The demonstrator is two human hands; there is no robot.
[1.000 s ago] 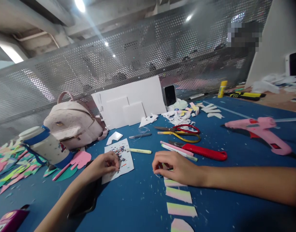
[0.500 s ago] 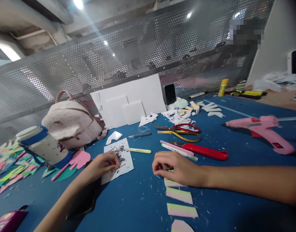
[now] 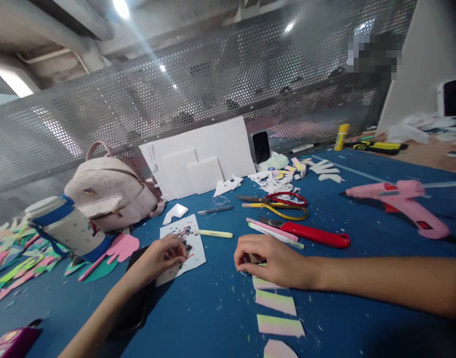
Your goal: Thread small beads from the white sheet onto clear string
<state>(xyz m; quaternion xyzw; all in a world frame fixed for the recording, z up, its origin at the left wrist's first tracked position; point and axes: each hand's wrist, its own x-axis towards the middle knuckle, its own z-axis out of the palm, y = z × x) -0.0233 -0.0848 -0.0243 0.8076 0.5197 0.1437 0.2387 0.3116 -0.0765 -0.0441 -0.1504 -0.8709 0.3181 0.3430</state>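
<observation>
My left hand (image 3: 167, 256) is over a white sheet (image 3: 196, 252) scattered with tiny dark and coloured bits (image 3: 185, 233). Its fingers are curled, thumb and forefinger drawn together, and anything between them is too small to make out. On the blue table, my right hand (image 3: 267, 258) rests with fingers bent in towards the thumb; what they hold, if anything, is hidden. Under and in front of it lies a column of pale green-and-pink strips (image 3: 280, 324), partly covered by the hand. A yellow pen (image 3: 215, 233) touches the sheet's right edge.
Behind my right hand lie pens (image 3: 274, 229), a red-handled cutter (image 3: 317, 234) and scissors (image 3: 287, 205). A pink glue gun (image 3: 403, 199) sits right. White scraps (image 3: 274, 180), a standing white board (image 3: 228, 144), a backpack (image 3: 112, 189), a bottle (image 3: 71, 226) and a dark phone (image 3: 133, 313) surround the area.
My left hand has shifted slightly to the right over the sheet, and its fingers have moved a little. My right hand looks nearly still. The view has tilted slightly.
</observation>
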